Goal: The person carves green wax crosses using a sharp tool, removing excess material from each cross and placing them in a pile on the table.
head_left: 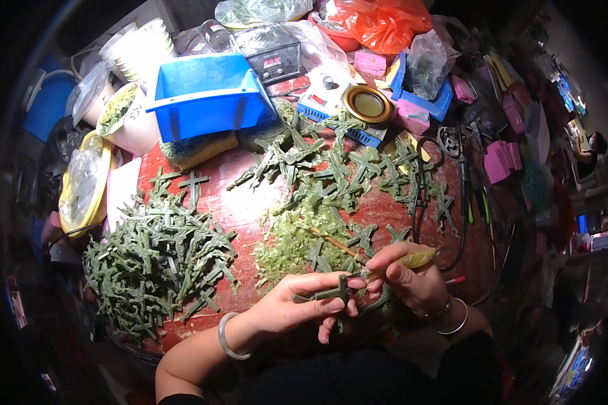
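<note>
My left hand (302, 295) pinches a dark green cross-shaped piece (343, 291) between thumb and fingers, low over the near side of the table. My right hand (422, 289) grips a slim hand tool with a yellow-green handle (417, 258). Its tip meets or nearly meets the cross; the exact contact is too small to tell. Just beyond my hands lies a heap of pale green shavings (284, 239), with a thin brown stick (336, 243) across it. A large pile of similar green crosses (159, 260) sits at the left, and more crosses (344, 172) are scattered farther back.
At the back stand a blue bin (206, 101), a device with a red display (273, 62) and a blue-and-white heater with a round brass-coloured dish (368, 104). A black cable (417, 196) loops at the right beside upright tools (464, 175). A yellow-rimmed basin (88, 182) is at the left.
</note>
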Demonstrator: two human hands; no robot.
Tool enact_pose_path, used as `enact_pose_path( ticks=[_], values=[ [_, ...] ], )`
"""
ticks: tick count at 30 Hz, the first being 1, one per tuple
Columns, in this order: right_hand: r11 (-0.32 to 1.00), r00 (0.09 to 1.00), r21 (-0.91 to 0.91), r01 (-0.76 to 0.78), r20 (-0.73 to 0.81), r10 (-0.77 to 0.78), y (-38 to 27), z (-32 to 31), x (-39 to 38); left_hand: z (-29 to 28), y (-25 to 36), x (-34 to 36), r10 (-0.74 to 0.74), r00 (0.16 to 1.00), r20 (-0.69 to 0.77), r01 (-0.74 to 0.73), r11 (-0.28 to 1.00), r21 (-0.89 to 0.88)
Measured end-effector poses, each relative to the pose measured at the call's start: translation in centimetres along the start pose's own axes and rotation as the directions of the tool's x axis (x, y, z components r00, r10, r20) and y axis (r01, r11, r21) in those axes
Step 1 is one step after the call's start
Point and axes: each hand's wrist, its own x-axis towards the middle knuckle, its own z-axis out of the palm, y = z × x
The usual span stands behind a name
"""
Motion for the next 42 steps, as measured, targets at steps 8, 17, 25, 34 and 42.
enact_pose_path(
  ticks=[8, 17, 25, 34, 42],
  values=[
    [0.995, 0.996, -0.043, 0.086, 0.024, -0.085, -0.8, -0.1, -0.5, -0.2, -0.3, 0.2, -0.005, 1.000, -0.017, 0.005, 1.000, -0.012],
    [0.603, 0.880, -0.654, 0.456, 0.234, -0.413, -1.8, 0.8, 0.0, -0.2, -0.8, 0.4, 0.045, 0.998, -0.052, -0.042, 0.998, 0.044],
    [0.544, 0.855, -0.666, 0.511, 0.327, -0.402, -1.7, 0.6, 0.3, 0.0, -0.8, 0.2, 0.038, 0.992, -0.118, -0.024, 0.993, 0.115],
    [0.303, 0.762, -0.721, 0.623, 0.472, -0.444, -2.1, 1.4, 0.2, 0.0, -0.3, 0.2, 0.026, 0.991, -0.133, -0.014, 0.996, 0.088],
    [0.804, 0.933, -0.474, 0.360, 0.191, -0.306, -2.2, -1.0, -0.4, 0.2, 0.0, 0.2, -0.001, 0.976, -0.217, 0.011, 0.999, 0.044]
  ],
)
